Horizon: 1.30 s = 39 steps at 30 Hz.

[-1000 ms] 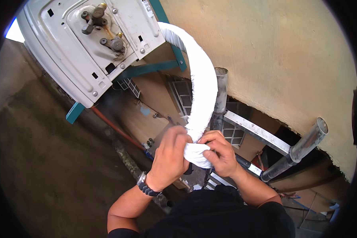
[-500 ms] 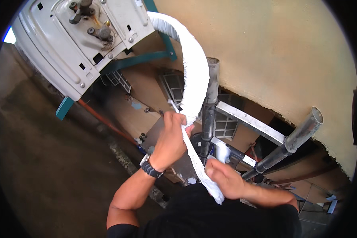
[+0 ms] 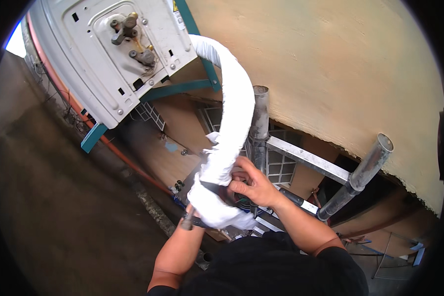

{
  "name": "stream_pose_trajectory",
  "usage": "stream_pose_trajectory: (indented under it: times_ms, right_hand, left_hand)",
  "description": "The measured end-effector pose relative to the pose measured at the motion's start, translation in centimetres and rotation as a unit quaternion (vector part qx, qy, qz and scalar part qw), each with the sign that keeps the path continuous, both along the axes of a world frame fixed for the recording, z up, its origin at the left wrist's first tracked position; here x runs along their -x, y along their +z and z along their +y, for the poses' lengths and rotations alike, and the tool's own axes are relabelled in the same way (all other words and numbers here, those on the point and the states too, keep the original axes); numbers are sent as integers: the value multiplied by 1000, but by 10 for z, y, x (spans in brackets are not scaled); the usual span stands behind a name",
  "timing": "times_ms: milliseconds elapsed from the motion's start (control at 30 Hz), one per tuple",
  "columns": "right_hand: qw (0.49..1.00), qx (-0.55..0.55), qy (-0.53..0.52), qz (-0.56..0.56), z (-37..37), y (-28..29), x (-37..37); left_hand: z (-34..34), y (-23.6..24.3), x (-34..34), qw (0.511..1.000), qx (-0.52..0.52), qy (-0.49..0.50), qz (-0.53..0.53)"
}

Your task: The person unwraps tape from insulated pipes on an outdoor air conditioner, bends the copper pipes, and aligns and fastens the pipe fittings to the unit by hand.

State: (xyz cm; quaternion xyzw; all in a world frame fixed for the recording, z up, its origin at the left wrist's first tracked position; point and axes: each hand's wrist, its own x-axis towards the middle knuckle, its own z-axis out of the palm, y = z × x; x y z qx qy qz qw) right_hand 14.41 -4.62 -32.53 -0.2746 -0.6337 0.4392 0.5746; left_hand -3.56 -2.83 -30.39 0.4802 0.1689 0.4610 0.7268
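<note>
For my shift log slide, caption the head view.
Right hand at a white-wrapped pipe curving from a metal unit, loose white wrap bunched at its lower end.

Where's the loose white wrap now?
In the head view, the loose white wrap sits lower centre, below-left of the right hand, above the black shirt.

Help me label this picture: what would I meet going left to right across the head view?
White boxy metal unit → thick curved tube wrapped in white material → upright grey cylindrical metal post → flat silvery metal rung → slanted grey cylindrical metal post.
</note>
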Motion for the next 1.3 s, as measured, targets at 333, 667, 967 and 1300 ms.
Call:
stream_pose_trajectory:
  times_ms: [333,667,967,1300]
  right_hand:
    - [991,98,95,-14,-48,29,-54]
    - [935,-111,317,110,-42,222,1]
    - [987,-143,53,42,4,151,-7]
    - [980,118,150,-49,-7,14,12]
  left_hand:
    - [31,-109,96,980,-143,16,138]
    - [-32,151,84,842,-443,217,219]
    - [11,-40,99,993,3,117,12]
    - [-10,-117,36,984,147,-75,72]
